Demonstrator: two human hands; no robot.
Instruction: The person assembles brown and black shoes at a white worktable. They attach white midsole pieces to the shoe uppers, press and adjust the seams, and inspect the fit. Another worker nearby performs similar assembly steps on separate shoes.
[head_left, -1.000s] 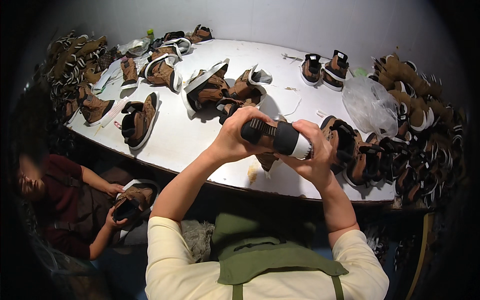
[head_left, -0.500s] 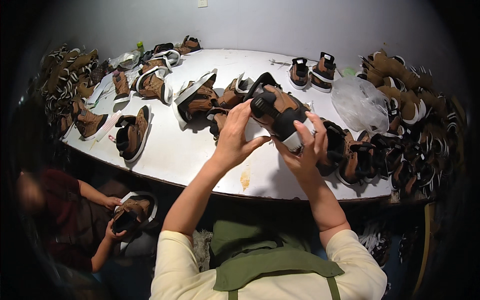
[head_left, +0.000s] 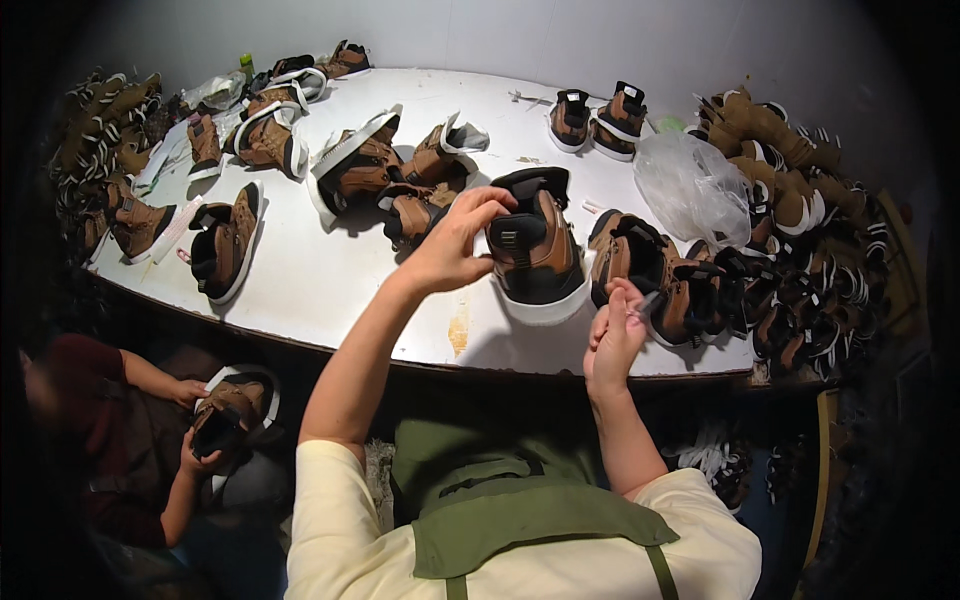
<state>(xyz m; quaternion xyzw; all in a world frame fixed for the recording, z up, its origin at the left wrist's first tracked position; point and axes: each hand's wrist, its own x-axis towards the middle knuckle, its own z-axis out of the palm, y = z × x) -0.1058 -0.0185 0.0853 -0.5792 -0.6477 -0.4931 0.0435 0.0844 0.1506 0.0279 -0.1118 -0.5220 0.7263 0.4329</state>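
Note:
My left hand (head_left: 462, 242) grips a brown and black high-top shoe (head_left: 540, 262) by its side and collar. The shoe stands upright over the white table, its heel and thick white sole facing me. To the right of it, apart from the shoe, my right hand (head_left: 614, 335) is closed with its fingertips pinched together. A small, pale, blurred thing (head_left: 646, 303) sticks out from those fingertips; its kind cannot be made out. Just beyond my right hand, more brown and black shoes (head_left: 690, 300) stand in a row along the table's right side.
Several shoes (head_left: 365, 165) lie at the table's middle and left. A pair (head_left: 618, 125) stands at the back beside a clear plastic bag (head_left: 690, 185). Heaps of tan shoe parts (head_left: 770, 140) flank the table (head_left: 390, 305). At lower left, a co-worker's hands hold another shoe (head_left: 235, 405).
The shoe has turned from tilted to upright, heel toward me. My right hand has let go of it and moved lower, now pinching a small thing. My left hand still holds the shoe.

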